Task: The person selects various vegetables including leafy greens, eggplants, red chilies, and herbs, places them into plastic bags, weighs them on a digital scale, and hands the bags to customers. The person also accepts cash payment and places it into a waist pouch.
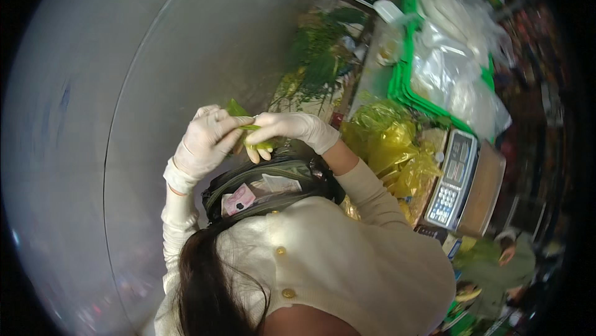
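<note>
Both my hands wear thin white gloves and meet above an open waist bag. My left hand [205,138] pinches a thin yellow-green piece [237,108] that looks like plastic film; whether it is a bag or a leaf is not plain. My right hand [279,128] grips the same piece from the other side, its lower fingers curled beneath. Part of the piece is hidden by the fingers. Close below, the dark waist bag [274,168] hangs unzipped at my front. Inside it lie a pink banknote [240,199] and other paper notes [281,183].
Yellow plastic bags [396,149] lie right of my right arm, beside a digital scale [451,177]. Beyond is a green crate [407,70] holding clear plastic bags [447,66]. Leafy herbs [321,52] lie ahead. A grey surface [153,56] stretches along my left. A person [498,261] is at lower right.
</note>
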A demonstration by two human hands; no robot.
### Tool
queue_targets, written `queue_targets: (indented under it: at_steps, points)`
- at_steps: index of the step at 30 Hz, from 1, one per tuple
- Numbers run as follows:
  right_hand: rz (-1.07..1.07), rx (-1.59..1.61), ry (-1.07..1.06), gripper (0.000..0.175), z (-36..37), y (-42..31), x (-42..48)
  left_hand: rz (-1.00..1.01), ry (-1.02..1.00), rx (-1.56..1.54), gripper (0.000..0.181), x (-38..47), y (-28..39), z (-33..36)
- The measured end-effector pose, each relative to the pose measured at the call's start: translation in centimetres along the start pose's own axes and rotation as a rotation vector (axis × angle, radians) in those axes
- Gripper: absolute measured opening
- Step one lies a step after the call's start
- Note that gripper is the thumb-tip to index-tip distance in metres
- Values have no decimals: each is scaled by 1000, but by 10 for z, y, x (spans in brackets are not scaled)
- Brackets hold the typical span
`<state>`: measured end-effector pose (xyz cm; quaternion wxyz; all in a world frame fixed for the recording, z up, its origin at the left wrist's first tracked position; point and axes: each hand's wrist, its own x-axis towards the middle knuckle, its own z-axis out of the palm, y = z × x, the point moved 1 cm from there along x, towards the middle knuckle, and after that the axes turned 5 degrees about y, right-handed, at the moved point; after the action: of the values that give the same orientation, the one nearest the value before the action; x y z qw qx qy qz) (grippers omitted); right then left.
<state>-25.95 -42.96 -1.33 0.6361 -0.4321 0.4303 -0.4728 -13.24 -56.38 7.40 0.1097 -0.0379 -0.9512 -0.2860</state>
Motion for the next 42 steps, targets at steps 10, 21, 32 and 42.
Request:
queue_targets:
  at_steps: [10,21,32,42]
  points:
    - [-204,690,776,61,-229,140,-47,-575,-206,-567,10,242,-191,102]
    - [259,1047,1171,53,-354,368,-60,-1080,-462,-937,24,429,-427,576]
    - [203,931,1804,62,-441,519,-45,-615,-521,94,33,446,-489,988]
    - [171,1069,1998,52,-460,535,-49,-512,-124,-239,38,419,-504,924]
